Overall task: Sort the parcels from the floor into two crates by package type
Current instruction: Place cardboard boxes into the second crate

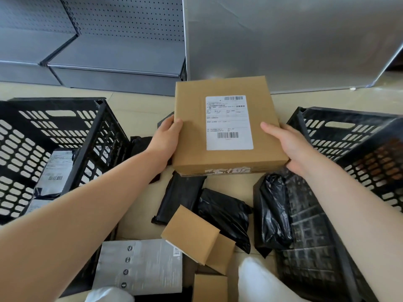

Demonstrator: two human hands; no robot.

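Gripping a flat cardboard box by its two side edges, a person holds it label-up above the floor at the centre of the scene, the left hand curled round the 9 o'clock edge with the thumb on top and the right hand clasping the 3 o'clock edge the same way. A white shipping label with barcodes covers much of the box's upper face. At 9 o'clock stands a black slotted crate with grey mailer bags lying in it; at 3 o'clock a second black crate stands, its contents hard to make out. On the floor toward 6 o'clock, beneath the raised box, lie black plastic bags, two small brown boxes leaning together, a grey mailer and another brown box at the bottom edge. Grey metal shelving lines the wall at 12 o'clock.
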